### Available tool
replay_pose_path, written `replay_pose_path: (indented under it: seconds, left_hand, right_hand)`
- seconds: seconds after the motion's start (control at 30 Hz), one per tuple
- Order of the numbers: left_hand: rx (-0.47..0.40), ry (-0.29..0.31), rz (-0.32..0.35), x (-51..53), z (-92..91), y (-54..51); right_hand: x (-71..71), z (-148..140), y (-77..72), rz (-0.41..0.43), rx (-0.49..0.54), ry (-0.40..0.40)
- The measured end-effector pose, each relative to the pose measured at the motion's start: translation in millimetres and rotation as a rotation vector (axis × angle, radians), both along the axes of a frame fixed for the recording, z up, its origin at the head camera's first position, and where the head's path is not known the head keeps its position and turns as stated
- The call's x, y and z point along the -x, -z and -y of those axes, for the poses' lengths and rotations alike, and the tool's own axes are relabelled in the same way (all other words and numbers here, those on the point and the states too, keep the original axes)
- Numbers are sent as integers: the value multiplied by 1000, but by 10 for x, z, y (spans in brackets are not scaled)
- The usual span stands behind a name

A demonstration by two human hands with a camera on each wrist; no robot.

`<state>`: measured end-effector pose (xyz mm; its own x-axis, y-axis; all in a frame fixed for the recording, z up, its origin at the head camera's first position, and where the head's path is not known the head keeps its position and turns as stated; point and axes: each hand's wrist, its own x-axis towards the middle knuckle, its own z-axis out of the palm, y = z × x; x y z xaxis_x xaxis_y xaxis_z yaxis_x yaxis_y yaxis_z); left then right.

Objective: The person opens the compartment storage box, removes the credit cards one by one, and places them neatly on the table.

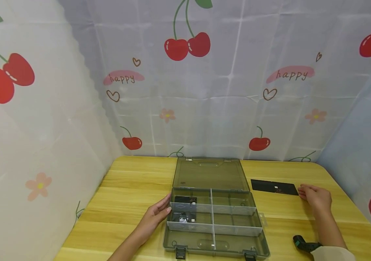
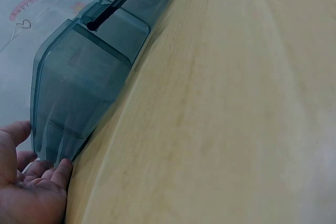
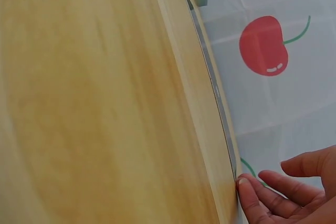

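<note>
Six compartments lay open to the camera in the box (image 1: 241, 239), which stood flat on the worktop (image 1: 133, 181). Lid (image 1: 211, 174) folded right back toward the curtain (image 1: 205, 94), so nothing covered the compartments.

Two of them were in use, both on the left side: one card (image 1: 183, 200) in the rear, another (image 1: 177, 216) in the middle. Dividers (image 1: 234, 230) stood between the rows, which presumably kept the cards from sliding together. Both cards seemed to lie flat, pale lettering showing.

Left hand (image 1: 154, 214): half open, fingers loosely bent, tips against the box's outer left wall, thumb close to the rim. Looked like a light steadying touch rather than a firm grip; I judged it was there to stop the box shifting.

Right hand (image 1: 317, 198): partly open, thumb apart from the fingers in the wrist view, fingertips at the right end of the black strip (image 1: 265, 186). No firm hold visible; could not tell how hard they touched. Strip lay flat on the worktop, right of the lid and apart from it, handy for that arm. One long card or two end to end: could not tell. Its low profile probably made the end the easiest place for fingertips.
</note>
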<state>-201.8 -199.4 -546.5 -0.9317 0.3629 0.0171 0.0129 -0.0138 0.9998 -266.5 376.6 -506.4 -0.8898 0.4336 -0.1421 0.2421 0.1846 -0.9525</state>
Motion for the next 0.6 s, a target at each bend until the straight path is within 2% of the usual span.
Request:
replay_pose_path:
  seconds: [0.27,0.47,0.6]
  left_hand:
    - [0,-3,7,5,0,4]
    - [-1,-2,4,-5,-4,-14]
    - [-1,0,1,-8,-4,-9]
  right_hand:
    - [-26,23,-74,-15,-38,-35]
    - [-48,55,-208,-48,-18,-72]
    - [-81,121,-315,-79,-46,-105]
